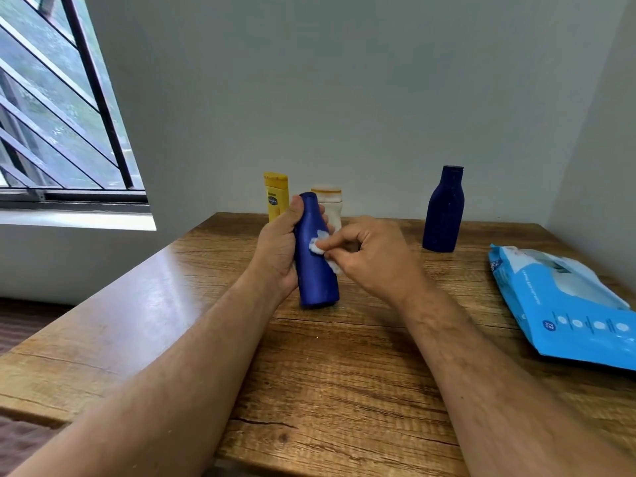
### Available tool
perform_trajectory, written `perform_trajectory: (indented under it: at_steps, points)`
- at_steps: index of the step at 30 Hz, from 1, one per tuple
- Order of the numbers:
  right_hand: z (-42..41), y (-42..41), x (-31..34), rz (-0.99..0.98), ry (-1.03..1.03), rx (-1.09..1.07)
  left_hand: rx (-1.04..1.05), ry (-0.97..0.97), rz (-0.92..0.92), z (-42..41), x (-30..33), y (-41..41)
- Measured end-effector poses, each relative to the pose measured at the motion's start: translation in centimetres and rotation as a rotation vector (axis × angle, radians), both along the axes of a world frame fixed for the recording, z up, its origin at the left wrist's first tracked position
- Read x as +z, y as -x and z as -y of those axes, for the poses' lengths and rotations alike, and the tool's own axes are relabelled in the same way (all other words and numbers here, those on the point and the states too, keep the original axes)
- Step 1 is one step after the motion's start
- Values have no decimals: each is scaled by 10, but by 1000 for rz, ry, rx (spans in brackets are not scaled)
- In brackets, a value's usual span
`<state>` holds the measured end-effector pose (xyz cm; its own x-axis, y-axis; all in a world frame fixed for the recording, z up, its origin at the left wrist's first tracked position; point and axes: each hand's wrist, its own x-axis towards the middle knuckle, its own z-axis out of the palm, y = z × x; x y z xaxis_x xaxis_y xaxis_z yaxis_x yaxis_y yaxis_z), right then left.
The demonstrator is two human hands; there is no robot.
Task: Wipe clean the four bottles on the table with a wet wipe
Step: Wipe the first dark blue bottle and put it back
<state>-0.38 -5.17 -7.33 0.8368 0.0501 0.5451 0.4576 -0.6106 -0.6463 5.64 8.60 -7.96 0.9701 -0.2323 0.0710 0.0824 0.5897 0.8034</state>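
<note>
My left hand [277, 247] grips a bright blue bottle [316, 270] round its upper half, holding it upright just above or on the wooden table [344, 373]. My right hand [371, 256] pinches a small crumpled white wet wipe [318, 242] and presses it against the bottle's front. Behind the held bottle stand a yellow bottle [276, 196] and a white bottle [328, 201] with an orange-rimmed cap, partly hidden. A dark blue bottle [444, 210] stands alone at the back right.
A blue pack of wet wipes [568, 304] lies on the table's right side, reaching past the frame edge. Grey walls close the back and right. A barred window [62, 115] is at the left, beyond the table's left edge.
</note>
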Motion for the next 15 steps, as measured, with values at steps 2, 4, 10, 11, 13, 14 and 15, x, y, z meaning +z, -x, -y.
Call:
perform_trajectory:
  at_steps: [2, 4, 10, 11, 13, 14, 15]
  points:
    - [-4, 2, -2, -108, 75, 58, 82, -5, -26, -4, -1, -6]
    - [-7, 2, -3, -189, 144, 85, 135, -6, -56, -8, -3, -10]
    - [-7, 2, 0, -113, 155, 71, 78, 34, -39, -8, -3, -8]
    - [-8, 2, 1, -50, 141, 46, 42, 46, -24, -7, -4, -7]
    - [-8, 1, 2, 55, 114, -14, -8, 41, 6, -5, -3, -2]
    - [-8, 1, 2, 91, 89, -41, -27, 23, 28, -2, -2, 1]
    - [-7, 0, 3, 124, 54, -63, -46, 0, 51, 0, -3, 3]
